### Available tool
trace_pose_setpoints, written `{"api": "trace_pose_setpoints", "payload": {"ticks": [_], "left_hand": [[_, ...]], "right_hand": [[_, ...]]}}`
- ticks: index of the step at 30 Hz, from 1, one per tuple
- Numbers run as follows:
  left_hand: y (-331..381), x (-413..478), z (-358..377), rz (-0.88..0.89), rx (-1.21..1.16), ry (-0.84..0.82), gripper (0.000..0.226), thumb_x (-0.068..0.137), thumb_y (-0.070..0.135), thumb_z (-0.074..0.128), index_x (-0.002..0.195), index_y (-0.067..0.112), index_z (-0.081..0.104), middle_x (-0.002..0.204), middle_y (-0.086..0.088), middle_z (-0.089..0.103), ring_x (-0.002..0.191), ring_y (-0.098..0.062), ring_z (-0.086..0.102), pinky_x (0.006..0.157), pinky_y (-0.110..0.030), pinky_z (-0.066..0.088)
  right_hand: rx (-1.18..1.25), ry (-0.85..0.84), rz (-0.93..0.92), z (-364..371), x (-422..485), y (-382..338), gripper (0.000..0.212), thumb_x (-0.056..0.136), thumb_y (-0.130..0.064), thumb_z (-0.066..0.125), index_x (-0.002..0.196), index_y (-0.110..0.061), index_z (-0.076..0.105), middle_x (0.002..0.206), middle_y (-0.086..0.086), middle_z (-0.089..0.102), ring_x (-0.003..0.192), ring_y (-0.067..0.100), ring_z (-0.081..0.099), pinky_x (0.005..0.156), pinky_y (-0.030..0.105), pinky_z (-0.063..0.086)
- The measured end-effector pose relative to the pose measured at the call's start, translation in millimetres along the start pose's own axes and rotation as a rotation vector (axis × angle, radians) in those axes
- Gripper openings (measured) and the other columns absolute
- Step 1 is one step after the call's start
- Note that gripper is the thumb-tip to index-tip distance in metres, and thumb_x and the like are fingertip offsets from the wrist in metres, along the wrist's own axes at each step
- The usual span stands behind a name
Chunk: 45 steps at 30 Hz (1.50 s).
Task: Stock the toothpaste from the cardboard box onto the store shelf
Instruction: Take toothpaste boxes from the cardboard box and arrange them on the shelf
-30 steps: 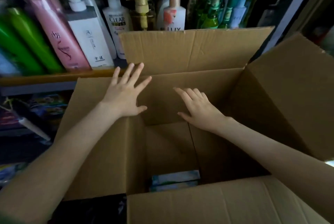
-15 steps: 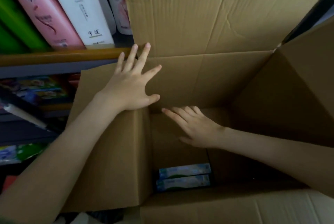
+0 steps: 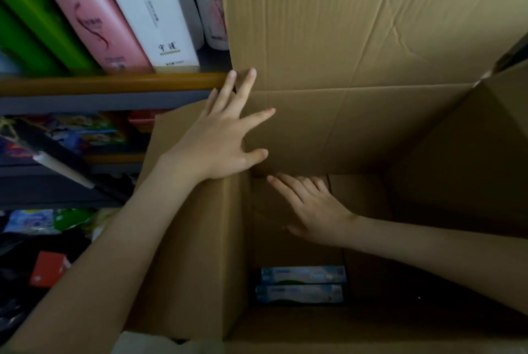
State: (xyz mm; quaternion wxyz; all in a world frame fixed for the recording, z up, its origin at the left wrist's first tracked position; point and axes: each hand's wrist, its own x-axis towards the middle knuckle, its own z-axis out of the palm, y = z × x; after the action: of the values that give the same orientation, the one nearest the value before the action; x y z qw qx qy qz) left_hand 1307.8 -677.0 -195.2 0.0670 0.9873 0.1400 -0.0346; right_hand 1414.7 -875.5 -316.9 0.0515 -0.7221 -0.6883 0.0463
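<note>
The left hand [image 3: 225, 139] is laid flat at frame centre, its grip spread wide against the left corner of the cardboard box [image 3: 357, 125]. The right hand [image 3: 314, 208] is held inside the box, grip apart, fingers straight, nothing held. Two toothpaste cartons [image 3: 301, 285] are seen on the box bottom, lower centre. Bottles [image 3: 91, 19] are ranged on the shelf [image 3: 108, 82], upper left.

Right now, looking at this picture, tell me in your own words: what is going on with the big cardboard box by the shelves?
A person bends over a large open brown cardboard box in front of a store shelf of tall shampoo bottles. The left hand, fingers spread, presses flat on the box's left flap near the far corner. The right hand, open and empty, reaches down inside. Two pale blue toothpaste cartons lie together at the bottom, untouched.
</note>
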Motion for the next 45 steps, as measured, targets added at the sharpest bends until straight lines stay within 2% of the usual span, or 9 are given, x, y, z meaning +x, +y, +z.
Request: {"api": "trace_pose_setpoints", "payload": {"ticks": [5,9,15,18,21,25,33,39,45], "left_hand": [[0,0,0,-0.007,-0.002,0.002,0.067,0.09,0.053,0.051,0.15,0.041,0.023,0.154,0.003,-0.037,0.141,-0.023,-0.034,0.113,-0.042,-0.01],[2,-1,-1,-0.024,-0.025,0.007,0.066,0.09,0.05,0.053,0.149,0.041,0.025,0.154,0.005,-0.036,0.141,-0.021,-0.034,0.111,-0.039,-0.011],[2,-1,1,-0.027,-0.024,0.011,0.065,0.089,0.051,0.053,0.148,0.041,0.028,0.154,0.007,-0.036,0.141,-0.02,-0.033,0.111,-0.038,-0.009],[3,-1,0,-0.035,-0.014,-0.002,0.066,0.088,0.052,0.051,0.148,0.042,0.027,0.153,0.008,-0.038,0.141,-0.019,-0.035,0.111,-0.038,-0.009],[3,-2,-1,-0.03,-0.003,-0.005,0.066,0.088,0.053,0.051,0.149,0.042,0.026,0.152,0.008,-0.039,0.14,-0.019,-0.035,0.115,-0.041,-0.006],[3,-2,0,-0.022,-0.01,0.004,0.066,0.09,0.051,0.054,0.149,0.041,0.027,0.152,0.007,-0.039,0.14,-0.019,-0.036,0.113,-0.038,-0.009],[1,-2,2,-0.03,-0.013,0.005,0.066,0.09,0.051,0.054,0.149,0.041,0.027,0.152,0.007,-0.04,0.14,-0.02,-0.036,0.116,-0.041,-0.007],[-1,-1,3,-0.029,-0.074,0.019,0.063,0.091,0.05,0.054,0.148,0.041,0.03,0.152,0.01,-0.038,0.14,-0.016,-0.035,0.116,-0.04,-0.007],[5,-9,-3,-0.134,-0.13,0.067,0.057,0.094,0.041,0.054,0.147,0.031,0.037,0.16,0.003,-0.022,0.147,-0.02,-0.019,0.119,-0.042,0.002]], "right_hand": [[0.031,-0.352,-0.068,46,-14,-2,0.109,0.085,-0.056,0.059,0.141,-0.025,-0.029,0.159,0.009,0.009,0.139,0.028,0.022,0.11,0.045,0.023],[0.055,-0.616,-0.19,91,-37,-8,0.108,0.08,-0.065,0.059,0.15,-0.03,-0.015,0.16,0.01,0.001,0.141,0.032,0.015,0.108,0.052,0.022],[0.057,-0.836,-0.24,114,-45,-9,0.101,0.086,-0.042,0.065,0.149,-0.037,-0.013,0.159,0.012,-0.002,0.14,0.037,0.017,0.108,0.053,0.028],[-0.076,-0.769,-0.352,111,-38,-5,0.101,0.082,-0.041,0.07,0.151,-0.034,-0.004,0.156,0.017,0.017,0.13,0.039,0.035,0.097,0.053,0.039],[-0.187,-0.74,-0.271,109,-31,6,0.117,0.05,-0.06,0.083,0.145,-0.028,0.023,0.119,0.01,0.062,0.092,0.026,0.064,0.066,0.038,0.054],[-0.117,-0.705,-0.251,112,-23,21,0.096,0.09,-0.032,0.063,0.151,-0.032,-0.012,0.145,0.019,0.03,0.126,0.037,0.038,0.094,0.047,0.04],[-0.083,-0.7,-0.087,78,-1,37,0.099,0.089,-0.025,0.063,0.15,-0.035,-0.014,0.15,0.017,0.02,0.131,0.037,0.032,0.097,0.048,0.039],[0.302,-0.737,0.116,-14,15,44,0.102,0.082,-0.027,0.07,0.146,-0.049,-0.005,0.143,0.004,0.025,0.123,0.028,0.039,0.084,0.033,0.043],[1.176,-0.368,0.228,-145,-23,6,0.092,0.079,-0.005,0.068,0.14,-0.052,0.019,0.139,-0.011,0.046,0.121,0.015,0.053,0.092,0.028,0.05]]}}
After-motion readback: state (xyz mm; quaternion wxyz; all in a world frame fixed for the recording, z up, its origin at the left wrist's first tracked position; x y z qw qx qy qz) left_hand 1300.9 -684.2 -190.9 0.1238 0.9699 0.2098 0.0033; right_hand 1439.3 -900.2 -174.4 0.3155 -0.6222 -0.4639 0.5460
